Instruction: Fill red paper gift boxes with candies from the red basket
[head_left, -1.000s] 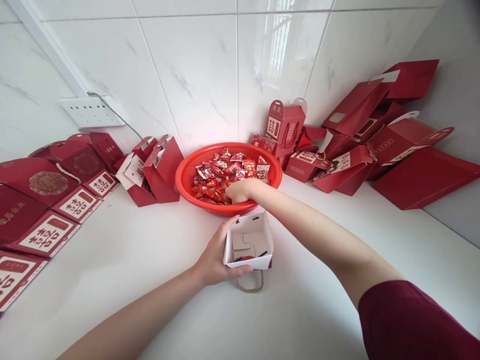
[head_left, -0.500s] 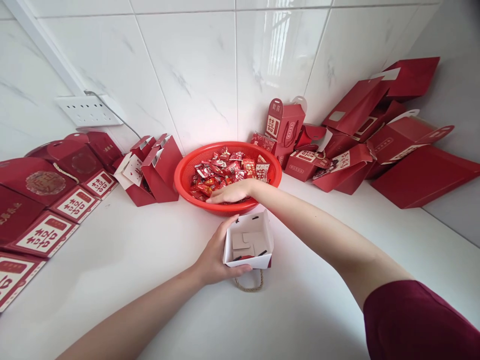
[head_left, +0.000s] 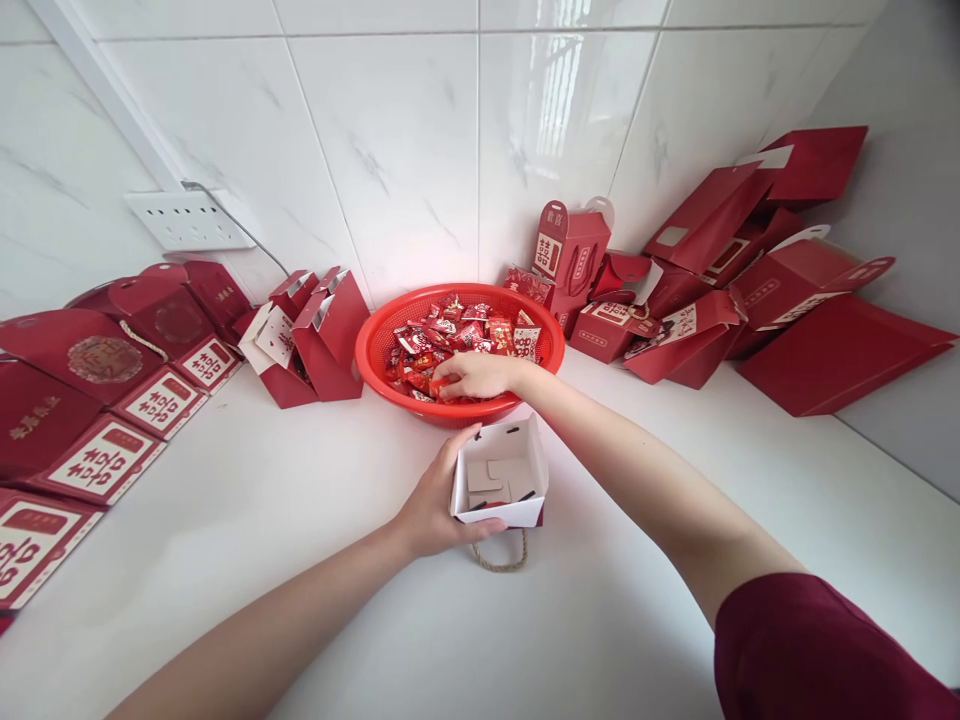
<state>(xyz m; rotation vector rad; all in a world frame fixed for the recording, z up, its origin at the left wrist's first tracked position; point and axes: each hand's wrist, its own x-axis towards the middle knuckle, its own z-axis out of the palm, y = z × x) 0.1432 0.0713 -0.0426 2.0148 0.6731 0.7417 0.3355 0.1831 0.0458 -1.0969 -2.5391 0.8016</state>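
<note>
Left hand (head_left: 431, 512) gripped the box (head_left: 501, 478), upright, mouth up, handle toward the person; right hand (head_left: 480, 373) curled over candies (head_left: 450, 335) in the basket (head_left: 465, 291), grip unclear.

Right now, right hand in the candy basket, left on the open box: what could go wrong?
1. The right hand digs among loose candies near the front rim of the basket; pieces could spill onto the counter.
2. The open box is held by the left hand on one side only; a full handful may miss or tip it.
3. Its rope handle lies loose toward the person and could snag a wrist.
</note>
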